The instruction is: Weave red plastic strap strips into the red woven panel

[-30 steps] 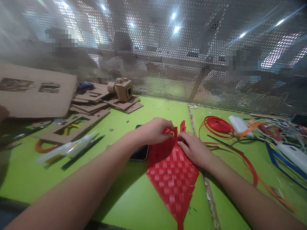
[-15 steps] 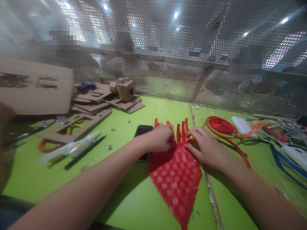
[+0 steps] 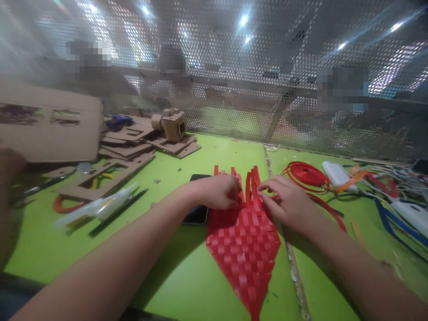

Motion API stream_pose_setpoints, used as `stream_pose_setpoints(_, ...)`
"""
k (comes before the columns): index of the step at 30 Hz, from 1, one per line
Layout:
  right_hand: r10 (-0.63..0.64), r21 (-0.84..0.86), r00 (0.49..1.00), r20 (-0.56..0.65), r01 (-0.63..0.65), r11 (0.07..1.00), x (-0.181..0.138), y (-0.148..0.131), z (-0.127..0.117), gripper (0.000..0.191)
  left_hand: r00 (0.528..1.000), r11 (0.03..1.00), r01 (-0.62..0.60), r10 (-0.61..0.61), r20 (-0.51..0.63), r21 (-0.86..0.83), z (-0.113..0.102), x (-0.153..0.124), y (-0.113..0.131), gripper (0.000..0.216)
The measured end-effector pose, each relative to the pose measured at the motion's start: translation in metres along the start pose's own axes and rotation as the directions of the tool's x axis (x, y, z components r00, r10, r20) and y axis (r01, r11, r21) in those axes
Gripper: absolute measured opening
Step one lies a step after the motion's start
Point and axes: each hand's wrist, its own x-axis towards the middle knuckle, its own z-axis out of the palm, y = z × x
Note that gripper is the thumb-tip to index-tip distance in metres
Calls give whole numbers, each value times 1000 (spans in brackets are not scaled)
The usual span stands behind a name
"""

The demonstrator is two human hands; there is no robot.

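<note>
A red woven mat of flat strips (image 3: 245,247) lies on the green table, its lower end narrowing to a point and loose strip ends standing up along its top. My left hand (image 3: 224,191) is closed over the upper left of the weave, its fingertips curled among the strips and partly hidden. At the upper right edge, my right hand (image 3: 286,200) pinches a red strip between thumb and fingers beside the upright ends (image 3: 253,185). A smartphone (image 3: 197,216) lies partly under my left wrist.
Right of my right hand sits a coil of red strip (image 3: 307,174), near a white device (image 3: 335,174) and blue strips (image 3: 389,223). Cardboard pieces (image 3: 129,147), glue sticks (image 3: 113,200) and a dark pencil (image 3: 117,214) lie left. A perforated screen (image 3: 234,98) stands behind. Another person's hand (image 3: 10,165) shows far left.
My right thumb has risen and closed toward the fingers at the strip. The upright strip ends on the right have shifted slightly left. My left hand stays almost in place.
</note>
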Motion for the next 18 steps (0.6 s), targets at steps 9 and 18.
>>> stream_pose_setpoints(9, 89, 203, 980, 180, -125, 971, 4, -23, 36, 11, 1000, 999, -13, 15, 27, -44, 4, 5, -10, 22)
stream_pose_setpoints(18, 201, 189, 968, 152, -228, 955, 6, -26, 40, 9, 924, 971, 236, -212, -318, 37, 40, 29, -25, 51)
